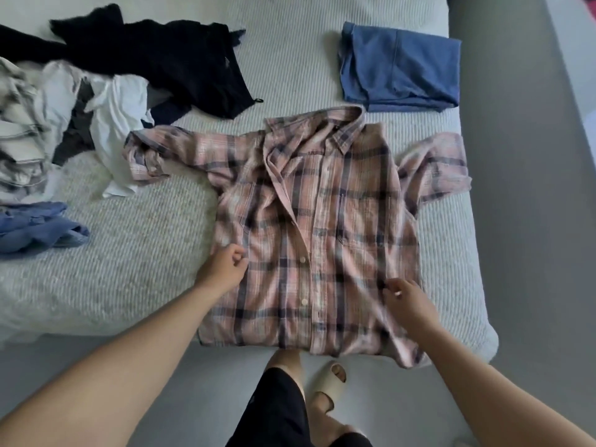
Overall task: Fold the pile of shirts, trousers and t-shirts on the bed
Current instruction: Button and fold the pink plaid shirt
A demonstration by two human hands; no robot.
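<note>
The bed (135,253), covered in pale ribbed fabric, fills most of the view, with grey floor (522,188) to its right and along its near edge. A pink plaid shirt (309,227) lies spread front-up on the near right part of the bed, collar pointing away, hem hanging slightly over the near edge, and both short sleeves out to the sides. Its placket is partly open near the collar.

On the far left lies the unfolded pile (80,101): a black garment (154,56) on top at the back, white pieces (119,124) and a striped pale one (19,137) below it, and a crumpled blue piece (35,227) nearest the left edge. A folded blue garment (400,69) sits apart at the far right, just beyond the shirt's collar.

The left hand (224,269) rests at the shirt's left side seam, fingers curled and pinching the cloth edge. The right hand (406,301) is at the shirt's lower right, fingers bent and gripping a fold of the fabric.

Below the bed edge stand the person's legs in black shorts (277,411) and beige slides (332,379).
</note>
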